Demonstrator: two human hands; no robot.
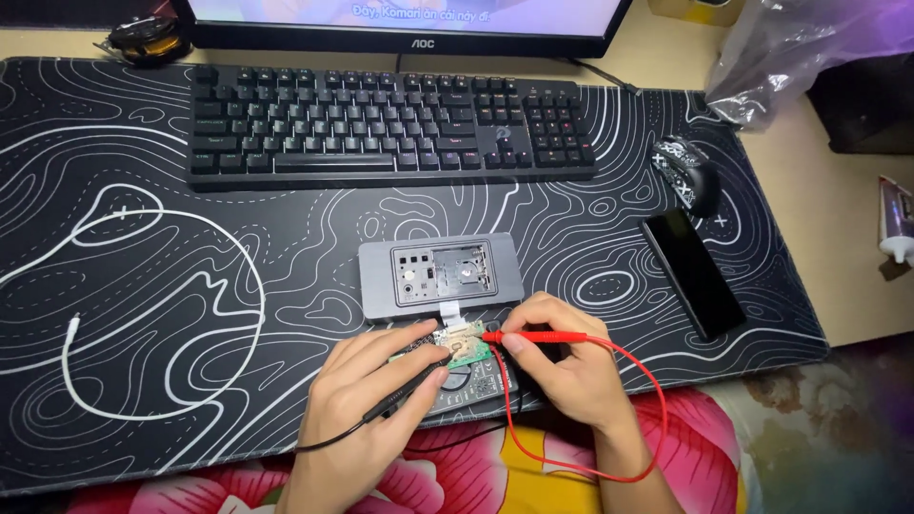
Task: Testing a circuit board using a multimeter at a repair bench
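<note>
My left hand (pixel 367 400) grips a black test probe (pixel 405 393) whose tip touches a small green circuit board (pixel 464 346). My right hand (pixel 562 362) holds a red test probe (pixel 519 336) with its tip on the same board. The board rests on a dark meter (pixel 481 395) that is mostly hidden under my hands. A white ribbon (pixel 450 311) joins the board to a grey opened device housing (pixel 440 275) just beyond it. The red lead (pixel 647 409) loops off to the right, and the black lead (pixel 324 444) trails left toward me.
A black keyboard (pixel 390 128) and a monitor base (pixel 400 38) lie at the back of the patterned desk mat (pixel 143 314). A mouse (pixel 687 171) and a black phone (pixel 692 273) sit to the right. A white cable (pixel 152 314) curls on the left. A plastic bag (pixel 800 52) is at back right.
</note>
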